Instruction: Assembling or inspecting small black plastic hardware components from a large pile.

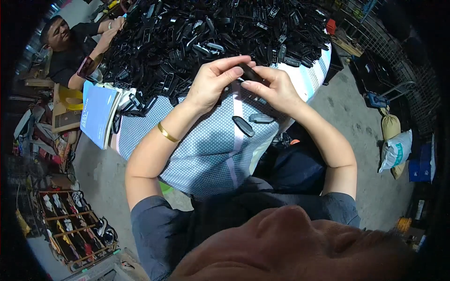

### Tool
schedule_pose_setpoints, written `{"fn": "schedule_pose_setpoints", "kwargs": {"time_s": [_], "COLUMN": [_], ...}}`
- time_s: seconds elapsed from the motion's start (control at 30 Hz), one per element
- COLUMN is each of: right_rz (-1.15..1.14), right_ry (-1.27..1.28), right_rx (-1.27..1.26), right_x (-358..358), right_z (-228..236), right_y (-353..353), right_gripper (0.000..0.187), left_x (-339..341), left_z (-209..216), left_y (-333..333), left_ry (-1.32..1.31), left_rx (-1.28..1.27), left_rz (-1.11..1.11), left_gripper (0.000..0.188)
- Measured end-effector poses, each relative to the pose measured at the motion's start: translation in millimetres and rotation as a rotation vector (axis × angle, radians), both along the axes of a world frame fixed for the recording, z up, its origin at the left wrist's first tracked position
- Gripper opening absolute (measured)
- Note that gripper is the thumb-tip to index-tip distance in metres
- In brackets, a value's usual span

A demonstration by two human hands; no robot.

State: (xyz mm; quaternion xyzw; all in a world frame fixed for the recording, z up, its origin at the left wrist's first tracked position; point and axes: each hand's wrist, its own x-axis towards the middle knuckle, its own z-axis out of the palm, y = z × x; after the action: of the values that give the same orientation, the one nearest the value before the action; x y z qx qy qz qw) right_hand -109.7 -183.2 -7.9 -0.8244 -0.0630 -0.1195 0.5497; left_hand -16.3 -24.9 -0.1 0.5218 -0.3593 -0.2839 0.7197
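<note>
Above the near edge of a big heap of small black plastic pieces (187,51), my two hands come together. My left hand (213,82) pinches one end of a dark, elongated plastic piece (251,74) between thumb and fingers. The other end is gripped by my right hand (276,89), its thumb pressed along the near side. Fingers cover much of the piece, so its exact kind cannot be made out. Below my hands, two similar oblong pieces, a black one (243,126) and a greyer one (261,118), lie apart from the heap on the patterned cloth (197,145).
At the heap's left edge lies a blue-covered book (98,114). Beyond it a co-worker (70,47) reaches into the pile. A rack of small items (75,225) stands on the floor at lower left. Sacks (396,150) and a blue box (419,164) are at right.
</note>
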Motion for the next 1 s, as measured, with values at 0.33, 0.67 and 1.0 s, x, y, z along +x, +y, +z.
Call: {"fn": "schedule_pose_setpoints", "kwargs": {"time_s": [0.33,0.67,1.0], "right_rz": [-0.107,-0.537,-0.550], "right_ry": [-0.235,-0.052,-0.029], "right_rx": [-0.403,-1.107,-0.977], "right_x": [-4.9,6.2,6.5], "right_z": [-0.9,-6.9,-13.4], "right_y": [1.8,-85.3,-90.0], "right_gripper": [0.026,0.018,0.020], "left_x": [-0.3,-22.5,-17.7], "left_z": [-3.7,-6.1,-4.4], "left_y": [-2.2,-9.1,-10.6], "left_ry": [-0.073,-1.097,-0.539], "left_rx": [0.013,0.334,0.454], "left_rz": [0.042,-0.039,-0.203], "left_gripper": [0.022,0.038,0.022]}}
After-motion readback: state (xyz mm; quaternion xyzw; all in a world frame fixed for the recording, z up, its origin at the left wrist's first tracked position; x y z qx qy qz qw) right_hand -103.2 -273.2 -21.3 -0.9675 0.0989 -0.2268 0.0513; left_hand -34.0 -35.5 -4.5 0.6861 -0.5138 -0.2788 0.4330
